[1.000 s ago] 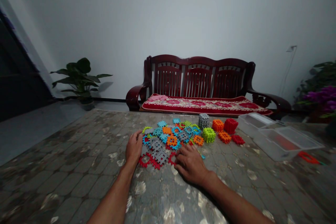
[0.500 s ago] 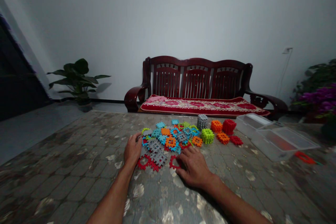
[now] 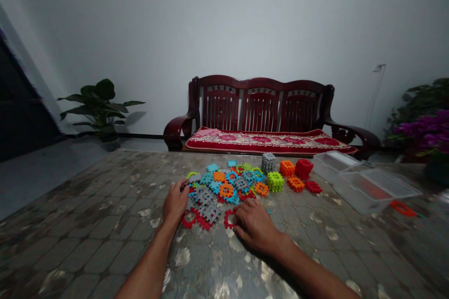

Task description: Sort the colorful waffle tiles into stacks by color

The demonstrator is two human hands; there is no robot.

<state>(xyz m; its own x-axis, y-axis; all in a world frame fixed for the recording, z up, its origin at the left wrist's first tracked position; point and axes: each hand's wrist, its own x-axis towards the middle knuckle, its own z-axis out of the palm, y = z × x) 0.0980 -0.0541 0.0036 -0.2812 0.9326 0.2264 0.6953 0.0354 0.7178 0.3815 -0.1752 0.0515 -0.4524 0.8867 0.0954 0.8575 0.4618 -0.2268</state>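
Observation:
My left hand rests at the left edge of a loose pile of toothed plastic tiles, its fingers reaching forward with a gap beside the thumb. Grey tiles and a red ring-shaped tile lie just right of it. At the pile's front, my right hand is closed, with bent fingers and thumb at the right side of a red tile with a round hole. The hand covers part of that tile. Farther back in the pile are orange tiles, blue tiles and green ones.
Right of the pile stand a grey stack, a green stack, an orange stack and a red stack. Clear plastic boxes sit farther right, near an orange-red item. A wooden bench is behind the table.
The view has shifted slightly, moving everything a little left. Both hands keep nearly the same places. A small teal bit now shows behind my right hand.

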